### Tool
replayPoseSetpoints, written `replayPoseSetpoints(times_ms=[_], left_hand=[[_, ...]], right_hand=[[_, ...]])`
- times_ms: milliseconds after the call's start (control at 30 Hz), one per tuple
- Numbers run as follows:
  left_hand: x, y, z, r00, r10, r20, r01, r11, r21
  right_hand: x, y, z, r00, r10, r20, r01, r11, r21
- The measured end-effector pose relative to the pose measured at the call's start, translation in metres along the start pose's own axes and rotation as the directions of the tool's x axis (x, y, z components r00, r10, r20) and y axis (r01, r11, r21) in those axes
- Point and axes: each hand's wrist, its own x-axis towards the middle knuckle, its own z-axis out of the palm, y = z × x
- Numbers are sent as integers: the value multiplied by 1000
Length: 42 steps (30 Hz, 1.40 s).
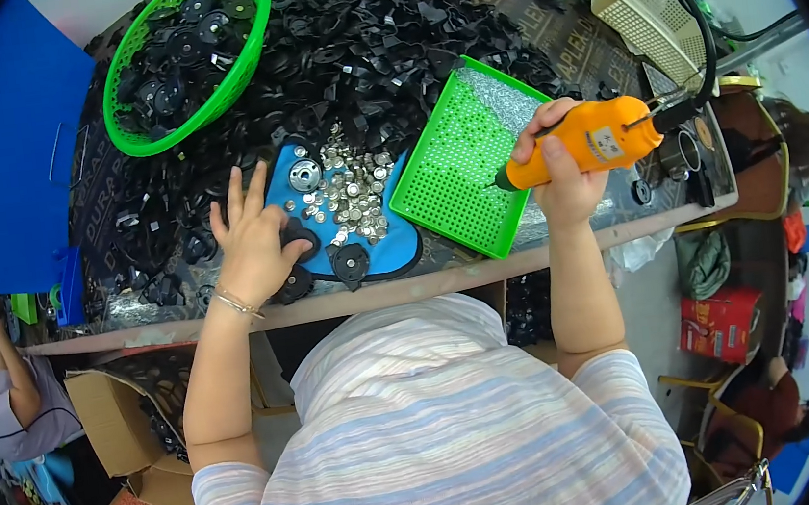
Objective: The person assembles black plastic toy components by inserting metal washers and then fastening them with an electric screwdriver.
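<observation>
My right hand [564,172] grips an orange electric screwdriver [591,146], its tip pointing left over a green perforated tray [460,173] that holds small screws. My left hand [250,239] rests on a blue mat [399,243], thumb and fingers on a round black plastic part [296,234]. Two more round black parts [349,261] lie on the mat near the table's front edge. A pile of small silver metal discs [349,194] sits on the mat between my hands.
A large heap of black plastic parts [354,51] covers the table behind the mat. A green round basket [187,63] with black parts stands far left, a cream basket [646,15] far right. Cardboard boxes [112,421] sit under the table; another person [6,403] is at left.
</observation>
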Motion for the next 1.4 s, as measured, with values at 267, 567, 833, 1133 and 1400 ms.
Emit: replayPoseSetpoints(times_ms=[267, 567, 833, 1133, 1400], left_hand=[[3, 6, -9, 996, 73, -44, -74, 997, -16], [-8, 61, 5, 953, -37, 300, 299, -33, -954], [-17, 112, 61, 826, 133, 548, 564, -228, -794], [-3, 118, 74, 790, 103, 604, 611, -215, -762], [-4, 120, 74, 787, 104, 609, 616, -188, -764]], right_hand=[[1, -1, 0, 999, 35, 11, -36, 998, 45], [-2, 1, -1, 998, 65, 16, -66, 996, 54], [3, -10, 1, 999, -10, 33, 7, 996, 88], [-13, -56, 24, 984, 17, 177, -55, 976, 209], [-28, -49, 30, 950, 131, 284, -178, 973, 148]])
